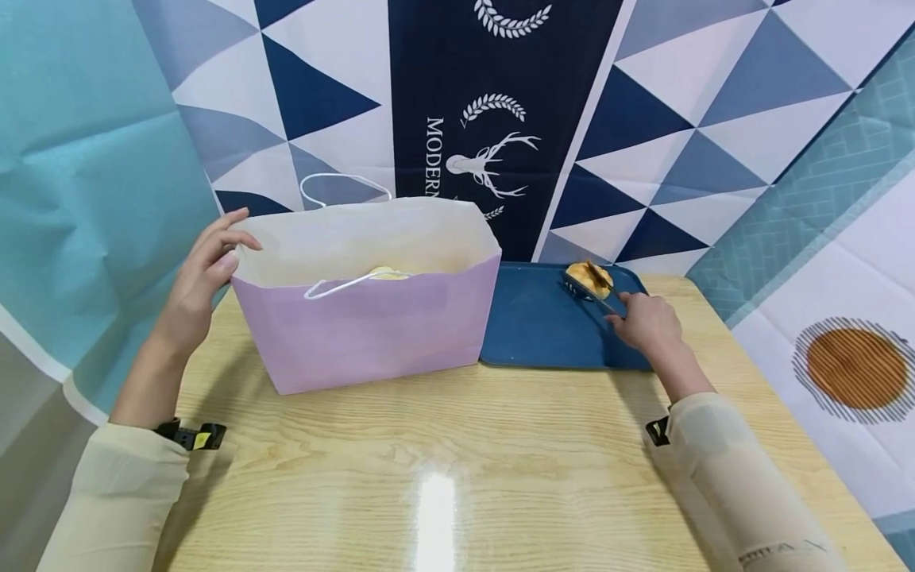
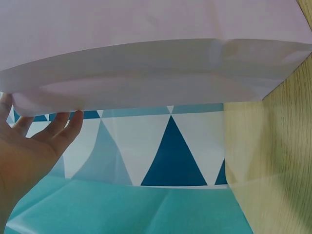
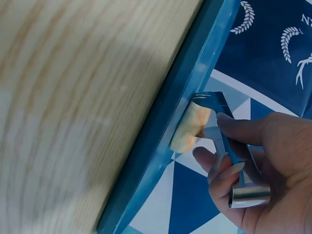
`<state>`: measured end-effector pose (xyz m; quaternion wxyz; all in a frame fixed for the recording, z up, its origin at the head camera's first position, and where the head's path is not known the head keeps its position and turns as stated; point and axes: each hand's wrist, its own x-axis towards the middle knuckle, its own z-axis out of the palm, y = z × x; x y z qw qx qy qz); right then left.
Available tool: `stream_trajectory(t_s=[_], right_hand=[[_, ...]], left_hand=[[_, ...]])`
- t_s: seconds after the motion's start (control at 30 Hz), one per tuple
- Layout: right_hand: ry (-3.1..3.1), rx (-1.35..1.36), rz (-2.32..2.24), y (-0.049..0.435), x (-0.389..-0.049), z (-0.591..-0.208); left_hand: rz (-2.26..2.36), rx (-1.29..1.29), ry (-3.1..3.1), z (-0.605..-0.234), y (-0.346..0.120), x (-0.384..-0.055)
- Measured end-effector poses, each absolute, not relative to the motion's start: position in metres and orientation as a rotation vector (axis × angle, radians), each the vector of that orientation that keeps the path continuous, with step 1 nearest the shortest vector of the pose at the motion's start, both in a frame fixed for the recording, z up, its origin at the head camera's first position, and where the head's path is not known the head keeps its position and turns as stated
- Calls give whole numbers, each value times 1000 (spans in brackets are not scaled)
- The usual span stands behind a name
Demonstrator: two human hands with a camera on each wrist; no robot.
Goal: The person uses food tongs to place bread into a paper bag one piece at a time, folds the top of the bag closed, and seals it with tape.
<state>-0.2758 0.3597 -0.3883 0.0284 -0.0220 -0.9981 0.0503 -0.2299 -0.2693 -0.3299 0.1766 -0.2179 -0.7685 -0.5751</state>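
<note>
A lilac paper bag (image 1: 372,334) with a white inside and white cord handles stands upright on the table. At its left end my left hand (image 1: 196,290) holds the upper rim; in the left wrist view, the fingers (image 2: 73,127) lie along the bag's side panel. Inside the bag a piece of something pale yellow (image 1: 388,273) shows, mostly hidden by the front wall. My right hand (image 1: 646,322) grips metal tongs (image 1: 604,303). Between the tongs' ends is a golden-brown bread bun (image 1: 581,275), at the back of a blue tray (image 1: 543,326). The right wrist view shows the bun (image 3: 187,129) low against the tray.
The tray lies right beside the bag on a light wooden table (image 1: 443,445). Patterned cloth (image 1: 322,87) hangs behind the table, and teal cloth (image 1: 93,159) hangs at the left. Dark straps (image 1: 193,435) sit on both wrists.
</note>
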Motion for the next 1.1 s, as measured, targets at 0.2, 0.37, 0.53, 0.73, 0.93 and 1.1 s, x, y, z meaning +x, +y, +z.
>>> stream_trajectory(t_s=[0.2, 0.37, 0.53, 0.73, 0.93, 1.1], right_hand=[[-3115, -105, 152, 361, -278, -388], [-3127, -115, 167, 362, -281, -388], [-3165, -103, 168, 362, -282, -385], [-3191, -64, 188, 361, -282, -379], [-3222, -83, 233, 358, -280, -379], [-3192, -80, 169, 357, -280, -379]], left_hand=[[-1628, -614, -2184, -329, -267, -230], [-1623, -612, -2186, -329, -267, -231], [-1620, -605, -2185, -330, -267, -231], [-1614, -599, -2179, -330, -266, -230], [-1617, -598, -2187, -330, -267, -230], [-1629, -612, -2185, -329, -266, -230]])
